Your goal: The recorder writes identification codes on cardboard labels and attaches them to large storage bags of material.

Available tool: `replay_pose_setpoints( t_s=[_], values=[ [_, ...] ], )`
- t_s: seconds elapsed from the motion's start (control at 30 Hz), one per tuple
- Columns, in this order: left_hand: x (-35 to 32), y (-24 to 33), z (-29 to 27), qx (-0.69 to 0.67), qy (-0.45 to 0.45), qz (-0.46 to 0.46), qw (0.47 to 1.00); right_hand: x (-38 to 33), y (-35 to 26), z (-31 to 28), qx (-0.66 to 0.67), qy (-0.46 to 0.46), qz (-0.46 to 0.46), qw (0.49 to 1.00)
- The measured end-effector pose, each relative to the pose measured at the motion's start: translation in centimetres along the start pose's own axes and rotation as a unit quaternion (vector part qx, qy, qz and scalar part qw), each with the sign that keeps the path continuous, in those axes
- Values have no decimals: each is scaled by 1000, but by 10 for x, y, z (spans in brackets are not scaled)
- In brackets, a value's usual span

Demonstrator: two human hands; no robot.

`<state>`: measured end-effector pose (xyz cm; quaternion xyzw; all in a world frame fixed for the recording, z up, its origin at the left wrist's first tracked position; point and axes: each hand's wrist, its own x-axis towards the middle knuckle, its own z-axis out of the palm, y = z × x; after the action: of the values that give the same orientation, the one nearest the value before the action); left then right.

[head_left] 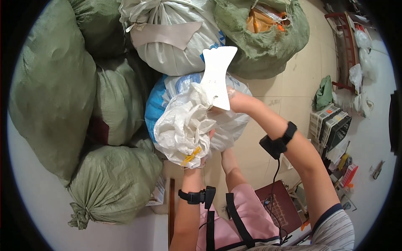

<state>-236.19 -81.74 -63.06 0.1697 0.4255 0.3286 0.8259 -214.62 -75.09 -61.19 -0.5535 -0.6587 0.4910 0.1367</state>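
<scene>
My left hand (200, 161) grips the bunched neck of a white woven sack (184, 125) from below, near a yellow tie (190, 157). My right hand (228, 102) holds a flat white card-like piece (217, 75) with a flared top, pressed against the sack's gathered mouth; most of that hand is hidden behind the card and fabric. The sack rests in front of me, over a blue and white bag (157, 104). Both wrists carry black bands with small devices.
Large green sacks (54, 92) pile at left and lower left (113, 180); another white sack (176, 37) and an open green sack (268, 42) lie behind. Crates (331, 125) and a red rack (343, 46) stand at right on the tiled floor (289, 88).
</scene>
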Motion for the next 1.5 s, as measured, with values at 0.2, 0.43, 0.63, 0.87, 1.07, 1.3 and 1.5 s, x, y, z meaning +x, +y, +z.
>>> replay_pose_setpoints(
  t_s=[0.2, 0.43, 0.63, 0.87, 1.07, 1.3, 1.5],
  values=[
    [5, -2, 18, 290, 75, 128, 946, -68, -38, -46, -16, 56, 136, 989],
    [6, -13, 9, -14, 85, 35, 996, -78, -27, -7, 129, 215, 106, 962],
    [4, 4, 38, 206, 92, 119, 967, -86, -61, -11, 32, 225, 250, 941],
    [4, 3, 23, 278, 44, 73, 957, -107, -44, 11, 176, 291, 149, 929],
    [-3, 6, 21, -160, 46, -26, 986, -77, -35, 17, 400, 289, 165, 854],
    [-6, 37, 40, 321, 16, 197, 926, -59, -45, 38, 22, 73, -21, 997],
    [8, 101, 108, 782, -159, 214, 563, -72, -7, 67, 53, 188, -65, 978]
  ],
)
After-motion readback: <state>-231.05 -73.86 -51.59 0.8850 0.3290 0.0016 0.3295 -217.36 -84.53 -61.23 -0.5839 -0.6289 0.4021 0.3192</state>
